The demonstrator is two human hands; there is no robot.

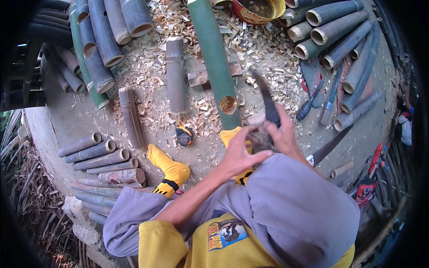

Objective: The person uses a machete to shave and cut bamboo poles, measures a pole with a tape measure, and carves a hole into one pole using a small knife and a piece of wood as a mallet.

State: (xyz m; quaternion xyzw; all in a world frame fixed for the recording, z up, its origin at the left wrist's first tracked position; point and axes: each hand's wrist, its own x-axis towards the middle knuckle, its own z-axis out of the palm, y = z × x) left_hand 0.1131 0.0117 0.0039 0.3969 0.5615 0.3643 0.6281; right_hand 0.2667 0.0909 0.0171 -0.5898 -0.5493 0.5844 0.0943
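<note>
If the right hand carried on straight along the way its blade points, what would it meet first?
Probably the wood chips on the ground beside the green bamboo pole; the right hand aims its dark blade up-frame, though depth is unclear.

Long bamboo pole [214, 62] runs from the floor's far edge to the feet. Short bamboo piece [175, 76] lies left of it, tape measure [184, 135] in front. Stacked culms [103, 165] at left edge, more [339, 31] at far-right corner.

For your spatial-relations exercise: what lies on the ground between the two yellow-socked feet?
In the head view, a small black-and-orange tape measure lies among wood chips between the left foot and right foot.
</note>
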